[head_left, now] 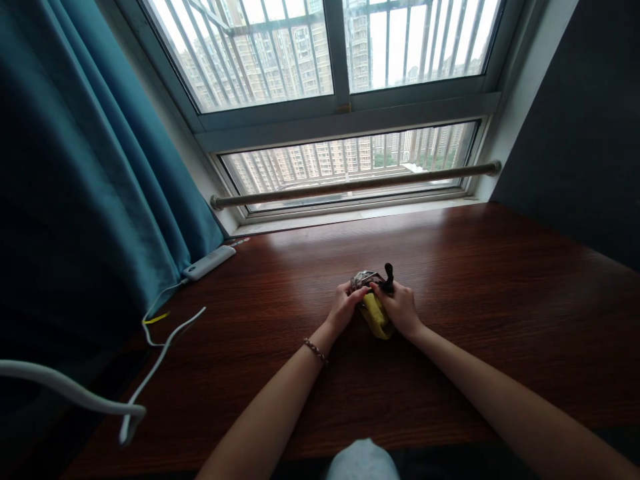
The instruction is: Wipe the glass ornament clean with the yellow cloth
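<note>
**What we can't see well**

The little yellow thing (376, 316) is mostly covered by the left hand (343, 308) and the right hand (401, 310). It is too small to tell what it is. The white cable (70, 392) runs off the left edge. Both arms get cut off at the bottom.

Dark wood surface (500, 300); white power strip (209, 262) at teal curtain (90, 187); white cables (150, 373) left; barred window (340, 67) behind.
</note>
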### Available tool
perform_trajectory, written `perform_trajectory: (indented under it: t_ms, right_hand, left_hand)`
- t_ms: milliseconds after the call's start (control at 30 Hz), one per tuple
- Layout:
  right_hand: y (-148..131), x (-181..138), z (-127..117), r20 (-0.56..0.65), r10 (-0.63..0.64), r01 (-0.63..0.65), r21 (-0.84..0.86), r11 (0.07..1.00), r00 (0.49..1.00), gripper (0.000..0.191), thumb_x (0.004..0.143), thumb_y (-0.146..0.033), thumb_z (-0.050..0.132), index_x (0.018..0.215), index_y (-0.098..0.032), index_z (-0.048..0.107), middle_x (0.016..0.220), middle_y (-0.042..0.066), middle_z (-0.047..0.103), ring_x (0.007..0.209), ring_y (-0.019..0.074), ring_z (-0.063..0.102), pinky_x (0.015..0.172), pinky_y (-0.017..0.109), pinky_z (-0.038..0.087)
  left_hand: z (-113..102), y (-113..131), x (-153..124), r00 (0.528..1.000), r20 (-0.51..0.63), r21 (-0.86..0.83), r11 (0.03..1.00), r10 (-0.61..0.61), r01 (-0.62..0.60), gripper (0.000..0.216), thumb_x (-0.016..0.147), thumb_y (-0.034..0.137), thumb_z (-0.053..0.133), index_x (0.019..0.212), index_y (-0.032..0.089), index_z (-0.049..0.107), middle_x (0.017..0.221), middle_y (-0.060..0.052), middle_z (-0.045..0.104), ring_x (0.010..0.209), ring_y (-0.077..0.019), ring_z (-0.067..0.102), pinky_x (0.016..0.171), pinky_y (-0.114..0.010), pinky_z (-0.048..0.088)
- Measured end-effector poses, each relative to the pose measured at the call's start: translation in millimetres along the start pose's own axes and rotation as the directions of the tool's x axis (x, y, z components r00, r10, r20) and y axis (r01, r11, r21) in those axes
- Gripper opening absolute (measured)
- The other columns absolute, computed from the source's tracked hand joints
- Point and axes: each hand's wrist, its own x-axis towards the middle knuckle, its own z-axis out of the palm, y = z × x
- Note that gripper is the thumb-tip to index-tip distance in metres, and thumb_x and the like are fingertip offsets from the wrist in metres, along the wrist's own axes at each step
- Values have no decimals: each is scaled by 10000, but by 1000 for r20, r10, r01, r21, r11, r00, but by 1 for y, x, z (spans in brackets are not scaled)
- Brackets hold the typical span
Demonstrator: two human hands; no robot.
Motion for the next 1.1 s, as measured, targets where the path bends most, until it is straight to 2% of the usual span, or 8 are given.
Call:
perform_trajectory:
  t_ms: [100,200,367,567,767,867,1000,1100]
  right_hand:
    - [2,0,0,-6,-38,38,-6,999,999,308,817,-450,559,756,-151,597,663,36,608,606,180,566,555,235,345]
    - [5,0,-1,2,-113,113,-50,992,994,253,823,-402,551,834,-150,577,704,35,609,644,188,574,587,239,360]
    - [9,-1,-1,55,-222,226,-81,971,973,202,825,-296,501,951,-142,542,806,53,623,715,184,592,634,225,389]
    - [13,7,-2,-63,-68,59,-140,988,996,251,803,-367,461,878,-138,529,653,60,591,599,221,567,540,256,347]
    - [13,10,-2,-54,45,-46,-17,999,998,259,794,-401,467,798,-148,521,726,83,616,658,220,581,562,256,363]
    - [12,9,-1,-35,76,-74,40,996,996,279,790,-424,507,825,-149,541,770,78,631,710,222,600,590,252,383]
    - [10,7,-1,-32,47,-46,5,999,998,279,787,-432,567,840,-160,538,748,51,634,697,216,608,581,247,381]
    - [9,6,-2,-23,-7,7,-30,1000,1000,262,786,-414,597,852,-170,527,722,25,630,680,208,608,572,241,372]
  left_hand:
    - [1,3,-1,1000,-9,17,1000,7,-7,316,763,363,570,907,91,639,822,-57,617,780,-216,550,714,-298,429]
    - [-1,6,-2,998,22,57,997,54,-55,336,729,346,608,972,118,650,1017,-81,599,971,-262,522,867,-341,395]
    - [-5,4,-1,985,104,132,980,136,-149,295,744,379,613,880,127,685,1114,-107,562,1152,-299,415,1008,-383,289]
    - [3,-4,-1,945,216,160,946,245,-282,643,660,419,729,1192,131,514,1239,-129,469,1179,-311,387,1046,-413,241]
    - [12,-2,-5,970,179,36,985,162,-171,792,718,282,710,1369,185,269,1285,-100,442,1176,-257,414,1028,-369,292]
    - [9,1,-4,978,141,24,987,155,-160,753,692,266,730,1336,189,346,1289,-85,446,1181,-259,407,1020,-348,300]
    - [5,2,-2,995,73,-8,997,73,-73,459,720,314,695,1112,116,563,1077,-99,594,1002,-264,537,862,-320,424]
    - [3,2,-2,999,31,-25,1000,19,-19,368,750,368,646,987,87,623,960,-102,632,897,-263,571,782,-314,445]
